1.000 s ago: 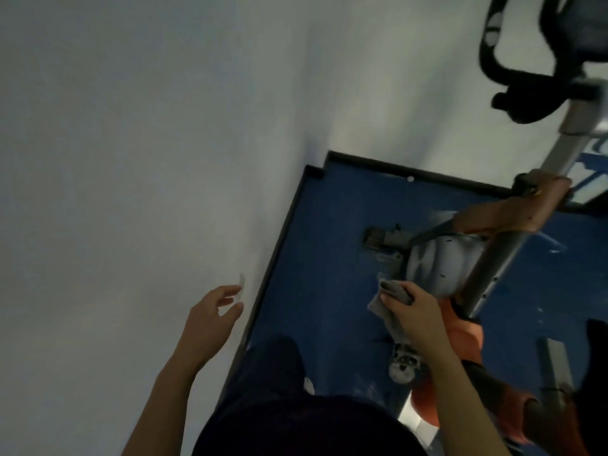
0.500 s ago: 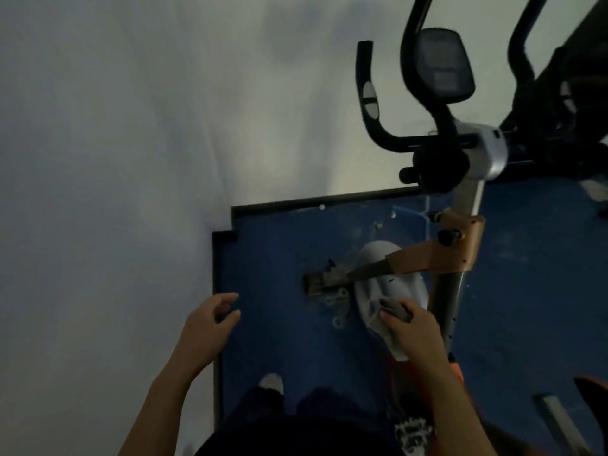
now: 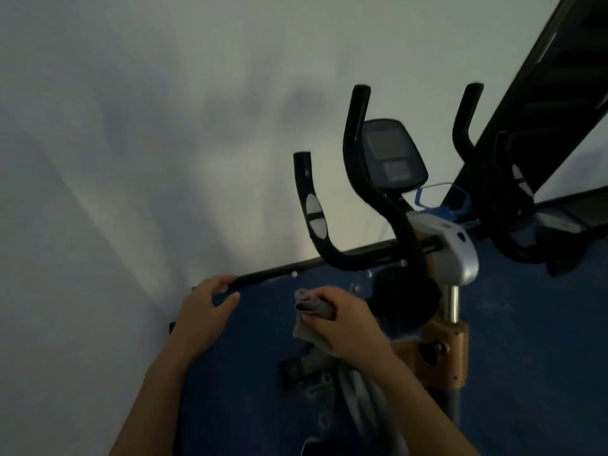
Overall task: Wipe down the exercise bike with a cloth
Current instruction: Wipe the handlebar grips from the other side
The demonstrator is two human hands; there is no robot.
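While right hand (image 3: 345,319) grips cloth (image 3: 312,320) (grey), labels unreadable

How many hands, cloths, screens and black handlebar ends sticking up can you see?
Hands: 2, the left hand and the right hand
Cloths: 1, the grey cloth gripped in the right hand
Screens: 1, the bike's display console
Handlebar ends sticking up: 3, at and
Total: 7

The cloth (image 3: 314,324) is plain grey. The exercise bike (image 3: 388,232) has black handlebars (image 3: 329,255) with silver patches, a silver-grey housing (image 3: 457,251) and an orange-brown bracket (image 3: 437,350) below it. The floor (image 3: 533,357) is blue, the wall (image 3: 131,126) white.
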